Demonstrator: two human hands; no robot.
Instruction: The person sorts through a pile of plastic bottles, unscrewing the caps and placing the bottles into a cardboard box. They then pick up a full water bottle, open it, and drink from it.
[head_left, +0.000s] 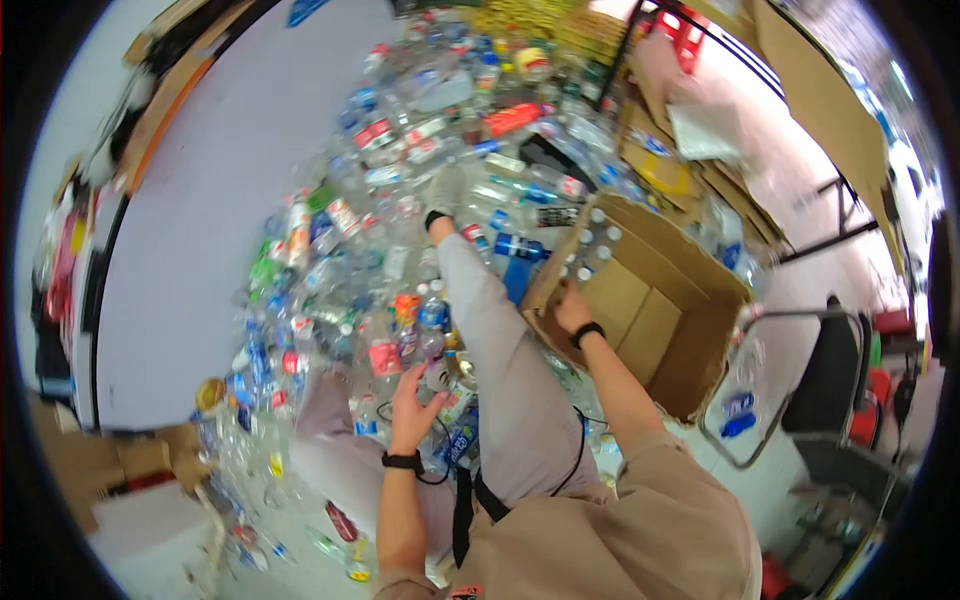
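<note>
My left hand [408, 408] is curved around the lower part of a clear plastic bottle [438, 374] with a dark and white mark, among the loose bottles between my legs. Inside the near left side of an open cardboard box [690, 366], my right hand [573, 308] has its fingers drawn together beside several clear bottles with white caps [598, 253]. What its fingertips hold is too small and blurred to make out. The rest of the box's bottom is bare cardboard.
A large heap of mixed plastic bottles [385, 175] spreads around my legs. A pale panel [215, 220] stands at the left. Flattened cardboard [740, 200] and a metal-framed chair [828, 370] are at the right. A black cord loops by my left hand.
</note>
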